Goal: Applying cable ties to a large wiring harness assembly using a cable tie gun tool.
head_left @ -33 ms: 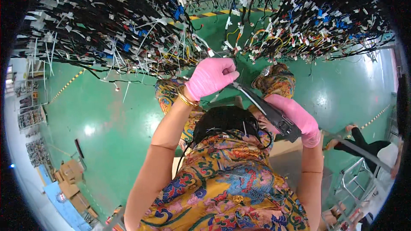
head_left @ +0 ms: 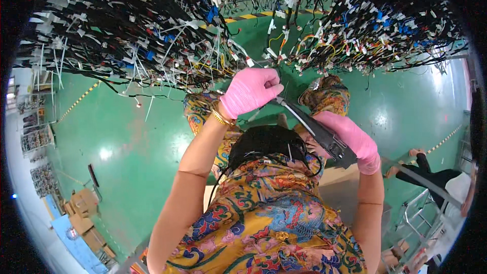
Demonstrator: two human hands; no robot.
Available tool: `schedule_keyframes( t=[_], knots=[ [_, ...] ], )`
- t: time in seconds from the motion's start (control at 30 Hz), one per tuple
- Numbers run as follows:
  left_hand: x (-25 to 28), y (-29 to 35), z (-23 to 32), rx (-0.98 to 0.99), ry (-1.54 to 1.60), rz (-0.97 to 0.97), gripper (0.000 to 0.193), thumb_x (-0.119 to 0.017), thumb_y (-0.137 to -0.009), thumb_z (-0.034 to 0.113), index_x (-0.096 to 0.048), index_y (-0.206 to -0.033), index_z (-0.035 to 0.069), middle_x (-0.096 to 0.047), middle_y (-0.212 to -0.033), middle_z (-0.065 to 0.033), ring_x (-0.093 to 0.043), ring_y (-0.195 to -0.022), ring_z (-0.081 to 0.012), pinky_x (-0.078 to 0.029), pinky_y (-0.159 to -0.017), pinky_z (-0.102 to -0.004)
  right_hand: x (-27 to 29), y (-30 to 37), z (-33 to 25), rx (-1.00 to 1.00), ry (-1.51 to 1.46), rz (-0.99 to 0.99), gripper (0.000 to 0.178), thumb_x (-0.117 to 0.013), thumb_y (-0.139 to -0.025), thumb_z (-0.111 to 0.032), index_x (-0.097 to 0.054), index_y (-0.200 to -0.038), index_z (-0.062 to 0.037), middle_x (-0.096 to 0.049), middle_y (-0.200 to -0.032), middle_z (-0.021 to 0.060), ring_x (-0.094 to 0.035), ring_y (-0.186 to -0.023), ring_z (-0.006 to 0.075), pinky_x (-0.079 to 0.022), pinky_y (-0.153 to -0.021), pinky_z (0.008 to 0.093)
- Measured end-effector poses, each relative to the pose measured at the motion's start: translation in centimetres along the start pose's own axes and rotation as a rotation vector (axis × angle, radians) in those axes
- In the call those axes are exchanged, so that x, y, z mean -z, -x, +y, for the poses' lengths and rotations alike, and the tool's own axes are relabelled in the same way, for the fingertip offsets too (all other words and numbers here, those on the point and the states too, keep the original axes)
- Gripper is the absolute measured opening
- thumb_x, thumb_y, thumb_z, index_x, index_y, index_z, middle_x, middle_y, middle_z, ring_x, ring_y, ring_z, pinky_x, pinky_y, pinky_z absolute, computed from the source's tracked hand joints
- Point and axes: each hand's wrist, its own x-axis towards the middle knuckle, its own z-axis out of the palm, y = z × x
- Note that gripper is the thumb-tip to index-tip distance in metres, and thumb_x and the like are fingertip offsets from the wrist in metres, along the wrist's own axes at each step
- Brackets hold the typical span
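Gloved in pink, my right hand (head_left: 350, 134) is wrapped round the grip of a black cable tie gun (head_left: 324, 134), whose narrow nose points up and to the left. My left hand (head_left: 253, 89), in a matching glove, is pinched closed just beside that nose. What its fingers hold is hidden; thin wires and a white connector (head_left: 250, 62) lie right above its knuckles. A mass of black cables (head_left: 152, 25) with white and blue connectors hangs in front of both hands. In my lap rests a bundle of black cables (head_left: 264, 144).
More cables with yellow and red wires (head_left: 350, 45) hang at the right. Cardboard boxes (head_left: 83, 203) and a blue table (head_left: 76, 243) stand at the lower left. Another person (head_left: 441, 182) is at the right, near a metal frame (head_left: 418, 218). Striped tape (head_left: 253, 16) marks the green floor.
The other person at the right has shifted slightly. My hands and the cable tie gun stay almost in place.
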Motion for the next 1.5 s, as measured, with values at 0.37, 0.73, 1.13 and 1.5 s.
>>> schedule_keyframes(
  t=[0.37, 0.73, 1.13, 1.5],
  knots=[
    [-0.3, -0.2, -0.9, -0.057, -0.102, 0.039, 0.023, -0.07, -0.084, 0.028, -0.066, -0.08, 0.006, -0.066, -0.074, -0.0134, -0.067, -0.07, -0.0349, -0.053, -0.064, -0.0417, -2.7, -0.9, 1.4, -0.047, -0.027, 0.045, 0.038, -0.078, -0.074, -0.02, -0.061, -0.102, 0.0001, -0.056, -0.089, 0.0169, -0.058, -0.082, 0.039, -0.049, -0.073, 0.0415],
    [-1.2, 0.1, -2.2, -0.131, -0.193, 0.059, 0.024, -0.074, -0.086, 0.027, -0.067, -0.083, 0.004, -0.065, -0.07, -0.0112, -0.065, -0.063, -0.0268, -0.052, -0.061, -0.0349, -5.7, -0.3, 2.5, -0.036, 0.085, 0.161, 0.039, -0.081, -0.071, -0.026, -0.06, -0.094, -0.0009, -0.051, -0.081, 0.0163, -0.055, -0.075, 0.0411, -0.047, -0.065, 0.0428],
    [-1.2, 0.6, -3.3, 0.05, 0.054, 0.041, 0.024, -0.071, -0.087, 0.027, -0.068, -0.085, 0.004, -0.067, -0.073, -0.0103, -0.065, -0.067, -0.0242, -0.053, -0.064, -0.0353, -6.1, 0.3, 2.0, -0.293, -0.347, 0.148, 0.035, -0.08, -0.073, -0.017, -0.058, -0.096, -0.0006, -0.052, -0.077, 0.015, -0.058, -0.071, 0.0367, -0.048, -0.064, 0.0403],
    [-3.1, 2.3, -1.7, 0.041, -0.049, 0.051, 0.065, -0.053, -0.094, 0.065, -0.068, -0.095, 0.002, -0.067, -0.089, -0.0203, -0.066, -0.088, -0.0378, -0.053, -0.076, -0.0452, -7.1, -1.2, 1.8, -0.133, 0.702, 0.369, 0.058, -0.065, -0.066, -0.01, -0.055, -0.122, -0.0029, -0.055, -0.115, 0.017, -0.054, -0.106, 0.0388, -0.043, -0.092, 0.0491]
  ],
)
